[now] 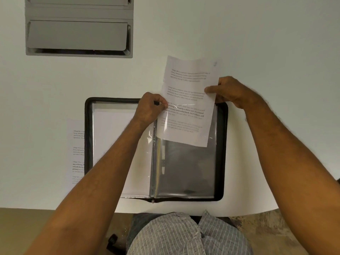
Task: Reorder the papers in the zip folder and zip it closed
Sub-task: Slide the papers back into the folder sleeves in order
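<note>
Between left hand (150,109) and right hand (230,92): printed sheet (185,100), above open zip folder (221,144).

Looks like an office or desk workspace: plain white table (55,85) with a grey stacked letter tray (79,26) at its far left corner. An open black zip folder (223,144) with clear sleeves lies on the table nearer the person than the tray, and a printed text sheet (76,151) is tucked under the folder's left edge. Brown floor (27,223) shows below the table's near edge.
</note>
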The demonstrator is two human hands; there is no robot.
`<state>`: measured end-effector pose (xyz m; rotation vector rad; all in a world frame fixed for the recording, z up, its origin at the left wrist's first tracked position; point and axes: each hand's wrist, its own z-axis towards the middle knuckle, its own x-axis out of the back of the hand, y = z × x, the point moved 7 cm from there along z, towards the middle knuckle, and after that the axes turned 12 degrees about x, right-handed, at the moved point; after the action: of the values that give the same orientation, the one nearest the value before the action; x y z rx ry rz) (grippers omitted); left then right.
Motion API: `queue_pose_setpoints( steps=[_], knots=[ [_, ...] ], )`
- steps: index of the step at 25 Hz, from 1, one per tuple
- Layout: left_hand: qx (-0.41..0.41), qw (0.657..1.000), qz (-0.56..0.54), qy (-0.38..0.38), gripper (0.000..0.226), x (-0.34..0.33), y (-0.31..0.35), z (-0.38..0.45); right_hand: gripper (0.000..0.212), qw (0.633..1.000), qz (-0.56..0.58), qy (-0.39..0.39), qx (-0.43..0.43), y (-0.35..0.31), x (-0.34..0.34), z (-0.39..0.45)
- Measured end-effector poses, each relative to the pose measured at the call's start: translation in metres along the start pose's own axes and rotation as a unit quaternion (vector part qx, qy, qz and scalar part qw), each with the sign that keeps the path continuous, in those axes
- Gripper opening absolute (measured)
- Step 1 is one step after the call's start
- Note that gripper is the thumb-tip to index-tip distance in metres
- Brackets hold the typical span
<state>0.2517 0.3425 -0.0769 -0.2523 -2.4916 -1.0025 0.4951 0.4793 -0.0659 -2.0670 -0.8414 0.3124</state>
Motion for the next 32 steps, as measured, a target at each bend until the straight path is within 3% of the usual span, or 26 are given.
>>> queue_pose_setpoints(
  steps=[2,6,8,14,19,21,26,28,32],
  knots=[
    [0.0,1.0,0.0,-0.001,0.004,0.001,0.0,0.0,0.035,0.999,-0.018,-0.023,-0.016,0.001,0.001,-0.004],
    [0.015,1.0,-0.005,-0.001,0.003,0.0,-0.004,0.0,0.037,0.994,0.013,0.077,0.073,-0.016,0.007,0.005],
    [0.014,1.0,-0.004,-0.006,0.005,-0.002,-0.003,0.0,0.037,0.991,-0.013,0.087,0.1,-0.022,0.012,0.009],
    [0.006,1.0,0.013,-0.005,0.004,-0.004,-0.002,0.0,0.036,0.998,-0.032,0.005,0.054,-0.02,0.008,0.018],
    [-0.002,1.0,0.02,-0.003,0.004,-0.002,-0.002,0.003,0.048,0.991,-0.079,-0.098,-0.048,-0.003,-0.012,0.01],
    [-0.001,1.0,0.025,0.005,0.004,-0.001,-0.002,0.003,0.05,0.988,-0.105,-0.095,-0.063,-0.003,-0.01,0.006],
    [-0.003,0.999,0.028,0.014,0.005,-0.003,-0.001,0.001,0.037,0.979,-0.146,0.064,0.124,-0.038,0.002,0.016],
    [-0.002,1.0,0.026,0.013,0.005,-0.003,0.0,0.0,0.028,0.972,-0.17,0.059,0.15,-0.04,-0.004,0.019],
    [0.001,1.0,0.018,0.017,0.006,-0.001,0.0,-0.002,0.022,0.975,-0.199,-0.001,0.1,-0.026,-0.006,0.014]
  ],
)
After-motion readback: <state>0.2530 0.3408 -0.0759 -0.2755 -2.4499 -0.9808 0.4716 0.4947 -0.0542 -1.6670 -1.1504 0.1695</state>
